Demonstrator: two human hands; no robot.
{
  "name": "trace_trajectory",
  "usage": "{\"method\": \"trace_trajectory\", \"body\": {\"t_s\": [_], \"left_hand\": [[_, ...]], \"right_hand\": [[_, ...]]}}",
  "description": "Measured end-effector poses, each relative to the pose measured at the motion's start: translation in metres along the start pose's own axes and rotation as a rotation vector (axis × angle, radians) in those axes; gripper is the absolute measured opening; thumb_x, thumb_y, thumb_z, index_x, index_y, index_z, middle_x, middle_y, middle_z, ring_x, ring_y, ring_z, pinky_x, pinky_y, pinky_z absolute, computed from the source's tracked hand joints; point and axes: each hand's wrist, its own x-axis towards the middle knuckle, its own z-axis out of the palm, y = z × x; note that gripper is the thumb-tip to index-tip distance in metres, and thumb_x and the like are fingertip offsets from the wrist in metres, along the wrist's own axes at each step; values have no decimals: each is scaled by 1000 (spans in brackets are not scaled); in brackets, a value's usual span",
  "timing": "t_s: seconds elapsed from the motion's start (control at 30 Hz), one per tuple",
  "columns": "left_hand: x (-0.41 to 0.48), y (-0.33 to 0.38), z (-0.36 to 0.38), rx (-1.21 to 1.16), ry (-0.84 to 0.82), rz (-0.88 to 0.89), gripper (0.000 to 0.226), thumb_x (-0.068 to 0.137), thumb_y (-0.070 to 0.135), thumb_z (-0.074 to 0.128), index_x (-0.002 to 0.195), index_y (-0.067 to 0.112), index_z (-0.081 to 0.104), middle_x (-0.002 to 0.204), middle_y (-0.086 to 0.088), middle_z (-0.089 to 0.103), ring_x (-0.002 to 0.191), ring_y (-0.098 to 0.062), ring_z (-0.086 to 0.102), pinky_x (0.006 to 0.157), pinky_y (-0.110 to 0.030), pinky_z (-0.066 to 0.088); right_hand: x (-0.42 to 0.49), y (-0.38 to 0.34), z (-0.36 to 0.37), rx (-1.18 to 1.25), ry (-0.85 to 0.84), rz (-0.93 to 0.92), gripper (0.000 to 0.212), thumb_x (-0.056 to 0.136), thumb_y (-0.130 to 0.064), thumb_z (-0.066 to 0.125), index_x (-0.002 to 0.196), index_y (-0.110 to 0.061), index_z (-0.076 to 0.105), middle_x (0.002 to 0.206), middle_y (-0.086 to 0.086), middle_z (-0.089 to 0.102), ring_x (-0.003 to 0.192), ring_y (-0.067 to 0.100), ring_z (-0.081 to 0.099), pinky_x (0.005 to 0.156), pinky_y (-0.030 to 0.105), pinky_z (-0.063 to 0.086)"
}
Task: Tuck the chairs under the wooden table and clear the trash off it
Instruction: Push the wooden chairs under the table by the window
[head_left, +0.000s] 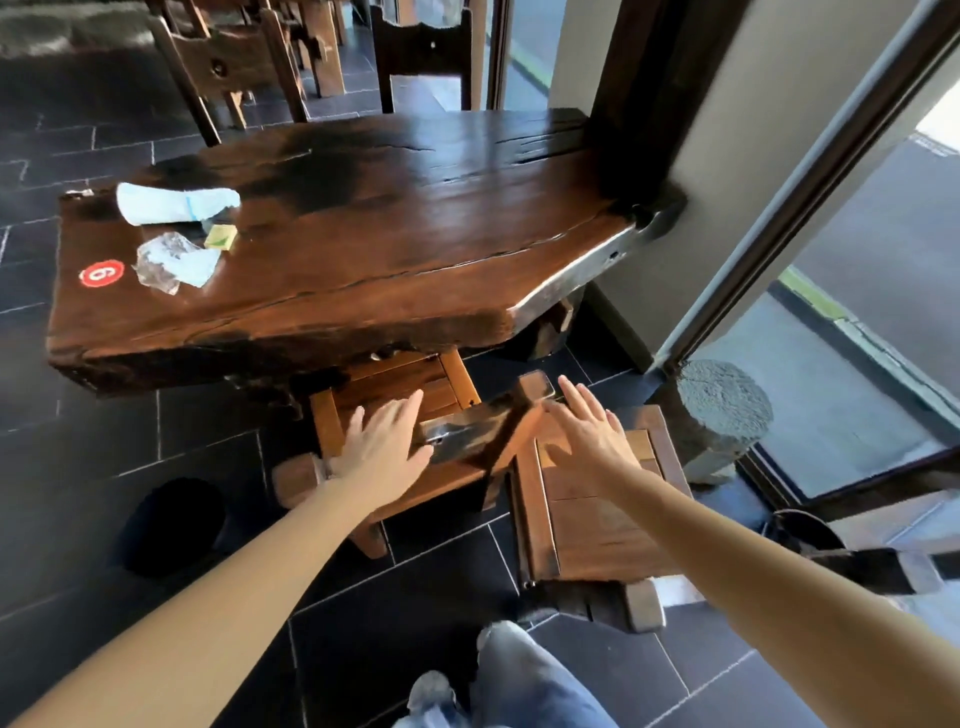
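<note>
The wooden desk (363, 218) fills the centre and upper left of the frame, its thick slab running from the left edge toward the window at right. On its left end lies the trash, none of it cleared: a crumpled white wrapper (174, 203), a clear crushed plastic piece (174, 264) below it, and a small yellow-green packet (221, 236) just beside both; a red number sticker (101, 273) sits near the left corner. At lower centre a wooden chair (405, 415) stands with the front of its seat already beneath the desk edge and its backrest rail toward the person; a second chair (592, 509) stands just to the right of it, touching or nearly so, and fully clear of the desk. The step in hand appears to be pushing the first chair under. To do it well, press evenly on the backrest rail with both hands, drive straight toward the desk, and watch that the neighbouring chair does not snag. The left hand (384, 447) is spread flat, fingers extended, resting against the left part of the rail and gripping nothing. The right hand (592, 431) is likewise wide open, fingers splayed, at the right end of the rail; contact cannot be confirmed.
</note>
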Motion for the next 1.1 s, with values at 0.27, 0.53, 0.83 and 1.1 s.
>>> {"method": "trace_trajectory", "body": {"t_s": [0.27,0.53,0.83,1.1], "left_hand": [[-10,58,15,-56,-129,99,70,96,46,39,152,22,3,160,1,13,148,-15,8,120,-47,7],[-3,185,68,-250,-179,-35,61,97,43,40,150,20,20,157,1,23,144,-20,25,117,-41,23],[-39,283,157,-184,-285,-275,25,89,26,47,103,29,67,113,6,65,108,-19,60,84,-27,45],[-48,306,190,-23,63,-472,27,55,10,80,54,30,62,56,11,61,67,-18,62,69,-35,45]], "right_hand": [[-42,65,-16,-105,38,74,61,92,-34,57,146,-29,27,162,-1,-5,148,23,-4,116,53,12],[-92,193,-20,-206,-83,29,56,92,-40,51,144,-31,30,161,-4,-2,148,20,-2,116,55,9],[-166,366,-18,-49,-188,82,24,94,-42,40,105,-28,57,113,-4,59,105,22,59,77,36,47],[-182,383,12,-54,93,-27,14,65,-25,58,76,-33,56,72,-14,60,69,12,62,56,30,46]]}}
